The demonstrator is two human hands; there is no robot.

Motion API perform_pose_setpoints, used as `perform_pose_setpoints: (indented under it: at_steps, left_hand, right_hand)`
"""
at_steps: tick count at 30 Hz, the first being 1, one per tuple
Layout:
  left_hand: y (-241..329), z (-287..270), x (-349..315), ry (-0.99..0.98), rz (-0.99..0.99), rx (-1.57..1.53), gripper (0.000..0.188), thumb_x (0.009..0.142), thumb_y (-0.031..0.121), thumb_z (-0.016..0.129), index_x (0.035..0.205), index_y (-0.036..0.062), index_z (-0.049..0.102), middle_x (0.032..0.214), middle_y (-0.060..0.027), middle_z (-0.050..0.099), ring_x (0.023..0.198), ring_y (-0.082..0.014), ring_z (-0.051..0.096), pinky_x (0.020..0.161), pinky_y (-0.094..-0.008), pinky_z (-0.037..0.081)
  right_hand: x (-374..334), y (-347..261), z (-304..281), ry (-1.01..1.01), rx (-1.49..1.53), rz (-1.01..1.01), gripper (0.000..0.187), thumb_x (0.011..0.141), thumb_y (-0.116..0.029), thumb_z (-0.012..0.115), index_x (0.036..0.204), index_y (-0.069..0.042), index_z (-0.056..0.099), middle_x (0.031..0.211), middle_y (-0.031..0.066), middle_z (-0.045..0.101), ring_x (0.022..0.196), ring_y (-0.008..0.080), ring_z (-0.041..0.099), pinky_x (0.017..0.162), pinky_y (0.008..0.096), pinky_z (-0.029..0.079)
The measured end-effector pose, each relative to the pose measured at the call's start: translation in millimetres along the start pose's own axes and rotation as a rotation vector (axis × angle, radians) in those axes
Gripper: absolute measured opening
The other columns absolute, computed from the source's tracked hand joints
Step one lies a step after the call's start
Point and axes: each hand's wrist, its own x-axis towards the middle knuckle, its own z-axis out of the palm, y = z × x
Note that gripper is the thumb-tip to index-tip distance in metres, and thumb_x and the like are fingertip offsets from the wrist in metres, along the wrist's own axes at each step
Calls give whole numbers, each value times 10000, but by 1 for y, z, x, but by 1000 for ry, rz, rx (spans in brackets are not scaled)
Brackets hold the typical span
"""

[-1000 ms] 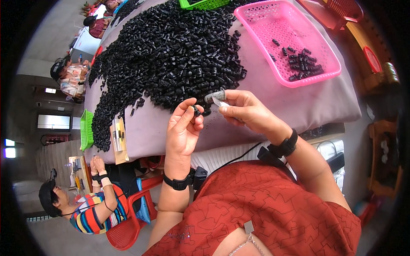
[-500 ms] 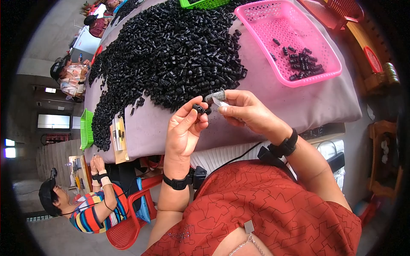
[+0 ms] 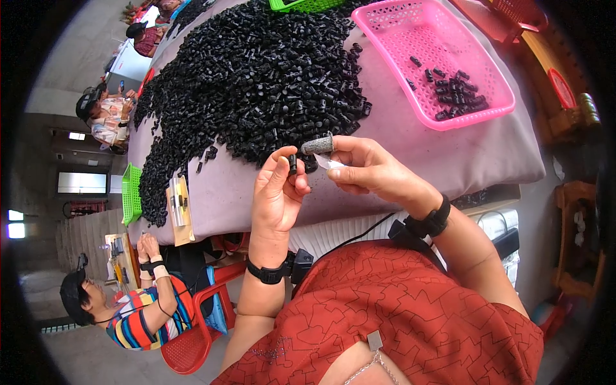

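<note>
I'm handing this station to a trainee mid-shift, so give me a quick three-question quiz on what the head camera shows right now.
1. True or false: the left hand pinches a small black cylindrical part between thumb and fingers.
2. What does the right hand hold? A) a grey knurled cylinder and a small white piece B) a green basket C) nothing
3. Where do the separated black parts lie: in the pink basket or in the green basket at the table's left edge?

Key
1. True.
2. A.
3. In the pink basket, near its right corner; the big heap of black parts lies loose on the grey table cover.
</note>
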Motion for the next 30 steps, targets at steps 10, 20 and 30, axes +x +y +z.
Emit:
perform_pose_setpoints:
  at_steps: [10, 20, 30]
  left_hand:
    - [-4, 10, -1, -74, 19, 119, 442, 877, 259, 701, 1218, 59, 504, 830, -41, 625, 614, -125, 567, 574, -262, 485]
    - [-3, 9, 0, -107, -21, 101, 480, 858, 251, 723, 1235, 54, 502, 857, -24, 633, 609, -112, 561, 561, -247, 478]
    - [-7, 4, 2, -120, -25, 95, 433, 879, 224, 702, 1229, 58, 510, 856, -23, 631, 644, -106, 582, 587, -245, 489]
  right_hand:
    - [2, 10, -1, -118, 46, 35, 379, 914, -179, 634, 1250, -61, 507, 695, -61, 502, 531, 14, 411, 455, 182, 278]
    - [1, 6, 3, -125, 87, 18, 385, 905, -169, 641, 1239, -38, 503, 716, -57, 518, 530, 11, 397, 459, 174, 277]
    - [0, 5, 5, -108, 15, 29, 364, 894, -155, 645, 1216, -46, 512, 791, -30, 595, 561, 13, 443, 475, 170, 308]
